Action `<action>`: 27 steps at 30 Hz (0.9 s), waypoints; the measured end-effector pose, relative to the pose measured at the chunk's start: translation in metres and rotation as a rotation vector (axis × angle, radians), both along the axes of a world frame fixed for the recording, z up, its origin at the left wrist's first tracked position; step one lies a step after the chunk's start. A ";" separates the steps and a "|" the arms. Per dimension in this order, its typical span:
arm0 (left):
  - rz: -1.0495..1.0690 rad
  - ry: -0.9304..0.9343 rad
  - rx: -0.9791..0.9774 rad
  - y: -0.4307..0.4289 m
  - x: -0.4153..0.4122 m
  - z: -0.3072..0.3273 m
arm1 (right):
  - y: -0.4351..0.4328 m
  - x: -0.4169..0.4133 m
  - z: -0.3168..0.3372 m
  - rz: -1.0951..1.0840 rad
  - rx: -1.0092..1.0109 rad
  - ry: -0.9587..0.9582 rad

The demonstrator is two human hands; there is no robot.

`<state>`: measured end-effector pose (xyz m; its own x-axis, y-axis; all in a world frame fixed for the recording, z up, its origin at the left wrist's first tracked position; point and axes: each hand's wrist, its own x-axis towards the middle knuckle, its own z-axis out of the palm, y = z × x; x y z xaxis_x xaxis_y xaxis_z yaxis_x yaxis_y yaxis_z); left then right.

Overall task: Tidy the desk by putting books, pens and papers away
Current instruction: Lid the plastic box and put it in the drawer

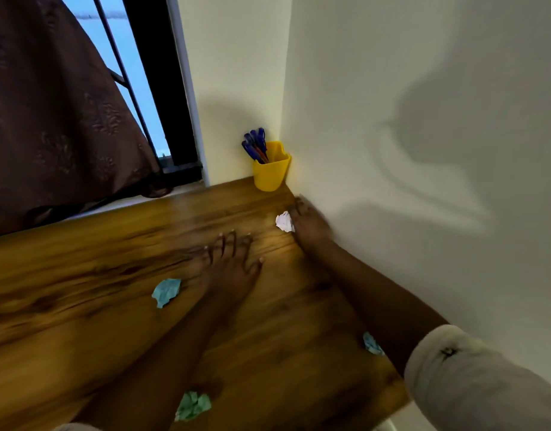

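Head view: on the wooden surface point(81, 275), a blue paper wad point(166, 291) lies left of the left hand point(230, 269), which rests flat with fingers point(229, 244) spread, holding nothing; a green paper wad point(192, 405) lies nearer. Pens point(254, 144) stand in a yellow cup point(271, 174) in the far corner. Right hand point(310, 227), blurred, meets a white paper wad point(284, 221); whether its fingers hold it is unclear.

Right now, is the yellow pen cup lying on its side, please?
No, the yellow cup stands upright in the back corner of the desk, holding blue pens.
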<state>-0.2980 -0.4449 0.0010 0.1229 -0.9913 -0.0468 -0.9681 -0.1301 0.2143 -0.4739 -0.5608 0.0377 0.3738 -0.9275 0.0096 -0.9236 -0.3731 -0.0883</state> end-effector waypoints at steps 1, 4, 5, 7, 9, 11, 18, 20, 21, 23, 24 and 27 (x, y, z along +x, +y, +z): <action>-0.003 -0.004 -0.007 0.000 0.000 0.000 | -0.003 0.002 -0.001 -0.013 -0.029 -0.007; -0.013 0.008 -0.007 0.002 0.000 0.003 | 0.006 0.002 0.001 -0.081 -0.086 -0.044; -0.020 0.010 -0.006 0.003 0.001 0.004 | 0.015 -0.001 0.003 -0.098 -0.101 -0.041; -0.031 0.014 0.002 0.004 0.001 0.006 | 0.040 -0.008 0.008 -0.169 -0.076 -0.041; -0.025 0.064 0.025 0.004 0.002 0.011 | 0.072 -0.018 0.014 -0.241 -0.040 -0.059; -0.021 0.186 0.081 0.006 0.004 0.021 | 0.105 -0.028 0.021 -0.267 -0.007 -0.177; 0.174 1.004 -0.188 0.190 -0.017 0.080 | 0.300 -0.010 0.059 -0.049 0.370 -1.201; 0.256 1.229 -0.208 0.260 -0.016 0.089 | 0.352 0.004 0.060 0.041 0.422 -1.264; 0.299 1.333 -0.191 0.286 -0.015 0.093 | 0.371 0.010 0.059 0.088 0.433 -1.258; 0.405 1.486 -0.160 0.339 -0.003 0.100 | 0.411 0.030 0.057 0.157 0.472 -1.251; 0.441 1.518 -0.166 0.364 0.004 0.104 | 0.430 0.039 0.057 0.184 0.496 -1.245; 0.489 1.582 -0.202 0.428 0.029 0.114 | 0.481 0.064 0.063 0.301 0.462 -1.156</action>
<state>-0.2694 -0.0164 0.1152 0.3614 -0.8816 -0.3035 0.3269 -0.1851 0.9268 -0.4099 -0.0794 0.1011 0.5583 -0.8123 0.1688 -0.1087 -0.2733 -0.9558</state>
